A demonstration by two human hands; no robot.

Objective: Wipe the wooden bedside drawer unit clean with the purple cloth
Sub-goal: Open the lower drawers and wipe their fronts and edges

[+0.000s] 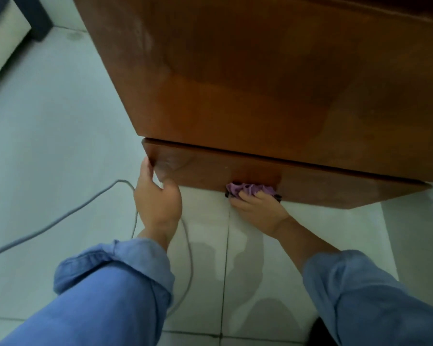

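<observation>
Pale floor tiles ran under everything, with a grey cable looping across them at the left. Next along, the left hand was clamped on the left corner of the drawer front, thumb along the side edge and fingers curled round the underside, apparently steadying it. That drawer stood slightly proud of the wooden bedside drawer unit, whose broad top filled the upper part of the view. At the middle of the drawer's lower edge the right hand was closed round the bunched purple cloth, pressing it against the wood where a dark handle partly showed beneath.

Judging progress: the top carried a faint pale smear near its left side and an uneven sheen, so I could not tell whether it had been wiped. Work looked to be on the drawer front and its handle. The unit's sides and any lower parts were out of sight, so what remained there was unclear.
</observation>
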